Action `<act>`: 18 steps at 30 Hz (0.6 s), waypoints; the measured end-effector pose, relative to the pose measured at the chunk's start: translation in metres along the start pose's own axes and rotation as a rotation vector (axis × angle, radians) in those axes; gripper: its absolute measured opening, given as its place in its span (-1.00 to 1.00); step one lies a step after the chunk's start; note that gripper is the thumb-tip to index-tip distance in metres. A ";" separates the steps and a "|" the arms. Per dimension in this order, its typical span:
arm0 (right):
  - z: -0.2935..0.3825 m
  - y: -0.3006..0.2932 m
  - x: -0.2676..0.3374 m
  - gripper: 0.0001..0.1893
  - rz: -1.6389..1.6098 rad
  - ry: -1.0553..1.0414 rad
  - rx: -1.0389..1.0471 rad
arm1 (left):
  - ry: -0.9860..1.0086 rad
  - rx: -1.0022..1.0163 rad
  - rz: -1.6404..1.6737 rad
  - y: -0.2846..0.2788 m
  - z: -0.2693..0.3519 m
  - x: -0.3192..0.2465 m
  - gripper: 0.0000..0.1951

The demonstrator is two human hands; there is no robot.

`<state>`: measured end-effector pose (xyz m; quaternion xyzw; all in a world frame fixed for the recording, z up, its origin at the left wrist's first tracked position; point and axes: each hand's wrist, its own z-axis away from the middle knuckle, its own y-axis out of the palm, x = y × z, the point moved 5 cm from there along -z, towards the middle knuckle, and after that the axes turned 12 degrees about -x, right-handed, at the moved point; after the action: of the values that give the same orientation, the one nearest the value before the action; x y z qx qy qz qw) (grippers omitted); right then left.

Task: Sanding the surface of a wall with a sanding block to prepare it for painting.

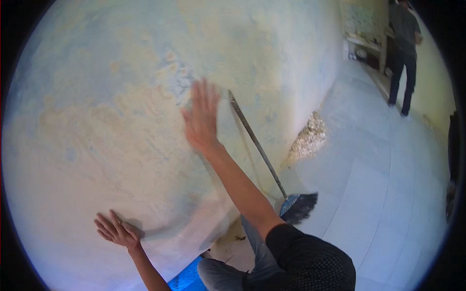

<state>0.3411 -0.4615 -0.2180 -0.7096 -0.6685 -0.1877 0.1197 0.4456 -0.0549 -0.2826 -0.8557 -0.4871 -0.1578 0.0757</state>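
A blotchy wall [138, 160] in faded yellow, blue and beige fills most of the view before me. My right hand [201, 116] is flat and blurred against it or just off it, fingers up, beside some pale, peeling spots. Lower down on the left, my left hand [118, 230] is at the same wall with fingers spread, casting a shadow. Neither hand holds anything. A broom [255, 140] leans on the wall just right of my right hand, its dark bristles [304, 207] down on the floor.
Tiled floor [367, 182] runs off to the right. A rough, broken patch [309, 136] lies at the wall's foot. A bright blue thing [187, 276] is beside my knee. Farther back, a person [403, 54] stands near a shelf [364, 43] with items.
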 end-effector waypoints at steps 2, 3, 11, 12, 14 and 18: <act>0.029 -0.011 0.001 -0.22 -0.070 -0.043 -0.005 | -0.031 0.003 -0.004 -0.001 0.001 0.001 -0.43; 0.038 -0.011 0.000 -0.22 -0.052 -0.028 0.075 | -0.017 -0.003 0.011 0.000 0.001 0.000 -0.43; 0.000 0.013 -0.004 -0.23 -0.126 0.001 -0.009 | -0.021 0.036 -0.018 0.000 -0.001 0.000 -0.44; 0.000 0.014 -0.002 -0.23 -0.126 -0.019 0.003 | -0.027 0.023 0.003 0.000 -0.001 0.000 -0.44; 0.014 0.012 0.002 -0.25 -0.125 -0.059 0.002 | -0.051 0.033 -0.004 0.001 0.000 0.002 -0.44; 0.052 0.006 0.006 -0.25 -0.057 -0.065 0.016 | -0.058 0.000 -0.010 0.001 0.001 0.004 -0.44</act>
<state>0.3523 -0.4345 -0.2614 -0.6949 -0.6935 -0.1626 0.0983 0.4490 -0.0518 -0.2816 -0.8574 -0.4934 -0.1332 0.0607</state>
